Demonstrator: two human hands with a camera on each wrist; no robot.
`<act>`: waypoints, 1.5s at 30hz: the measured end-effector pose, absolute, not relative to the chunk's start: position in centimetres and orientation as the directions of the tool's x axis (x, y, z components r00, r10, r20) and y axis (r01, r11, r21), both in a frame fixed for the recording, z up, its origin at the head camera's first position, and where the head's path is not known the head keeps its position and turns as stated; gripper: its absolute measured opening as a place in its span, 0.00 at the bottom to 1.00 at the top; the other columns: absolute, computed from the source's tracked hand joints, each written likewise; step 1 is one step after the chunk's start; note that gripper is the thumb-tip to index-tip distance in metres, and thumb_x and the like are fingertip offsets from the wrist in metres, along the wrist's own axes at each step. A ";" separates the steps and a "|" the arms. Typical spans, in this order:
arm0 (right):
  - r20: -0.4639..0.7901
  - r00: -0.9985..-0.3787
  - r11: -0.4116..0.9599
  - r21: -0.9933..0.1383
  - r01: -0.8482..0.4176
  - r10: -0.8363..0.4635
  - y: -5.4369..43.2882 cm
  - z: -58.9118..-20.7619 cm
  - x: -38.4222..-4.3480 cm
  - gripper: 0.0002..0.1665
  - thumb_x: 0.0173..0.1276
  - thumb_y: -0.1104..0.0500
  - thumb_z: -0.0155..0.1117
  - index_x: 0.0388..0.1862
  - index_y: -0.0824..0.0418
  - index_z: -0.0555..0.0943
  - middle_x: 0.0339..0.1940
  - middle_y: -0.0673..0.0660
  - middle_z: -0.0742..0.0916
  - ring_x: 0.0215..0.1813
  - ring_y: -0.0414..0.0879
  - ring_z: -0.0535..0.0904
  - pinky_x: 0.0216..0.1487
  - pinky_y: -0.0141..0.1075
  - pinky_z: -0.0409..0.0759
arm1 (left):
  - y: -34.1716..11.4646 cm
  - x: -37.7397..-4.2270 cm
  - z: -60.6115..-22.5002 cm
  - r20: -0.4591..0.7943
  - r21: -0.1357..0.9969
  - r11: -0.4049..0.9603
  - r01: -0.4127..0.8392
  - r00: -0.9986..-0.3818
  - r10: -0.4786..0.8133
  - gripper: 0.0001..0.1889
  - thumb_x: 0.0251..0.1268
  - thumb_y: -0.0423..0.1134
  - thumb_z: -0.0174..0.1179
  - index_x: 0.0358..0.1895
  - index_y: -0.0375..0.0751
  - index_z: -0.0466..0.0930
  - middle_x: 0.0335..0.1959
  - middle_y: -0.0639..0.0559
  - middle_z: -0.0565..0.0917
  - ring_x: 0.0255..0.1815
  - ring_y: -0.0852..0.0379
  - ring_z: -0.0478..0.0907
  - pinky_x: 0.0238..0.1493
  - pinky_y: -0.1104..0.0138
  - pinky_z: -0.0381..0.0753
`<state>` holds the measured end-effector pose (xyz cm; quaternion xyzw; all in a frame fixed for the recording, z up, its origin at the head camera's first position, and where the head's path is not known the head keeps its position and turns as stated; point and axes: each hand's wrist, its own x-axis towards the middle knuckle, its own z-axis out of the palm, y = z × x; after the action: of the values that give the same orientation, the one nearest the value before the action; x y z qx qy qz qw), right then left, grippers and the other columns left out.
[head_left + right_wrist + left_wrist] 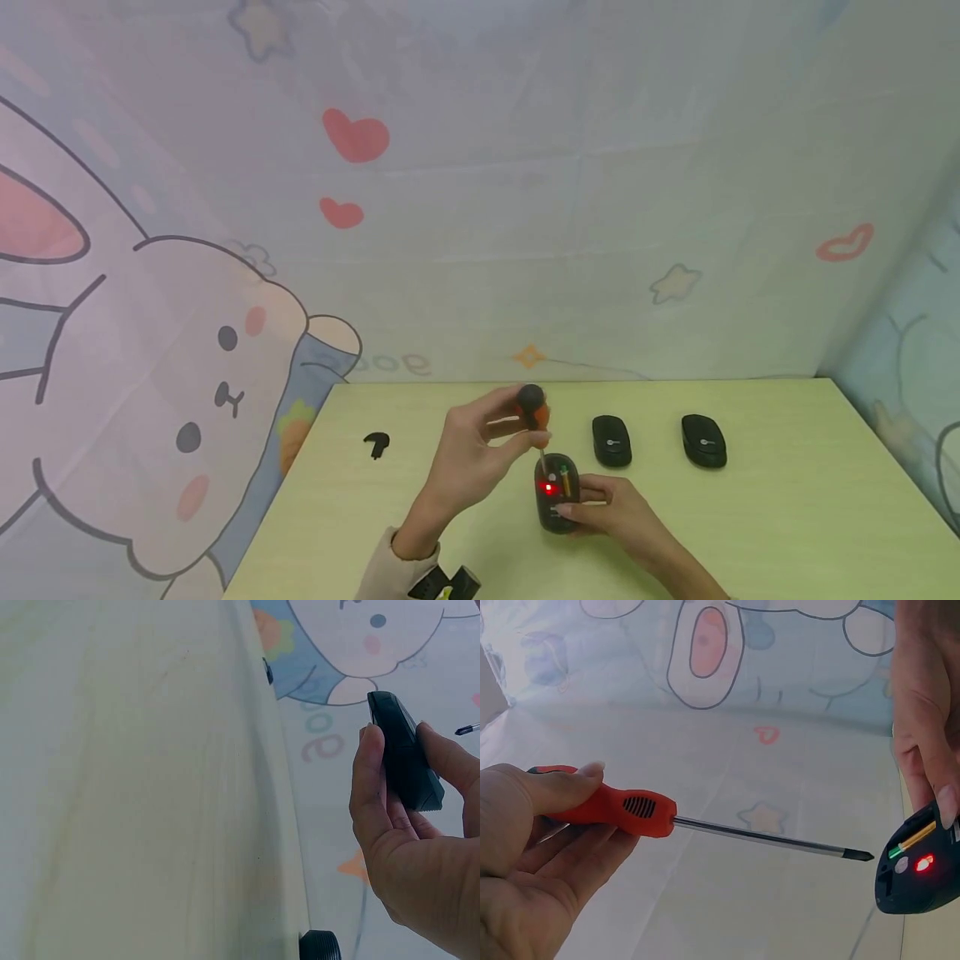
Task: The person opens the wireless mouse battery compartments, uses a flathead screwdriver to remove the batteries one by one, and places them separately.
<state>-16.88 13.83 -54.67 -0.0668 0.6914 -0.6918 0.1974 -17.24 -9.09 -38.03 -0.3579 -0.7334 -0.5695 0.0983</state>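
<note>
My left hand (472, 458) grips a Phillips screwdriver (641, 812) by its red and black handle, its metal shank pointing at a computer mouse (557, 517). My right hand (626, 517) holds this black mouse by its sides, underside exposed, between thumb and fingers. In the left wrist view a green and gold battery (913, 840) lies in the mouse's uncovered compartment, and a red light (925, 862) glows beside it. There the screwdriver tip (859, 855) appears just short of the mouse's end. Only the mouse's dark side (409, 754) shows in the right wrist view.
Two more black mice, one nearer (612, 442) and one farther right (703, 442), lie on the pale green table (795, 517). A small curved black piece (378, 444) lies at the left. Behind the table hangs a printed cloth (480, 275).
</note>
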 end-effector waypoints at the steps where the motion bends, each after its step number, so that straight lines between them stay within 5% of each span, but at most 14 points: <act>1: -0.181 -0.913 0.030 -0.983 0.183 -0.367 13.8 -54.6 -16.9 0.35 0.70 0.54 0.75 0.69 0.71 0.78 0.55 0.63 0.90 0.50 0.49 0.91 0.51 0.44 0.92 | -9.0 -17.3 -38.1 0.566 0.755 0.088 0.650 -0.713 0.413 0.17 0.64 0.30 0.73 0.55 0.43 0.85 0.43 0.42 0.91 0.47 0.59 0.91 0.53 0.62 0.92; 11: -0.181 -0.906 0.021 -0.982 0.187 -0.382 13.6 -54.4 -16.6 0.35 0.70 0.54 0.76 0.69 0.71 0.77 0.57 0.63 0.90 0.50 0.51 0.91 0.52 0.44 0.92 | -8.7 -17.4 -38.5 0.677 0.651 0.061 0.757 -0.615 0.404 0.15 0.64 0.28 0.73 0.53 0.36 0.85 0.38 0.41 0.92 0.41 0.49 0.93 0.49 0.62 0.93; 45: -0.179 -0.904 0.001 -0.981 0.194 -0.388 13.6 -54.4 -16.4 0.34 0.71 0.54 0.74 0.70 0.69 0.78 0.58 0.63 0.90 0.53 0.51 0.91 0.53 0.44 0.92 | -7.8 -17.3 -41.0 0.716 0.629 -0.026 0.777 -0.565 0.411 0.21 0.61 0.25 0.73 0.57 0.32 0.81 0.40 0.39 0.91 0.42 0.48 0.93 0.49 0.60 0.93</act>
<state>-16.38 13.63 -54.39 -0.0718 0.6764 -0.7032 0.2072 -17.35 -7.85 -41.03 -0.4375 -0.6789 -0.5670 0.1616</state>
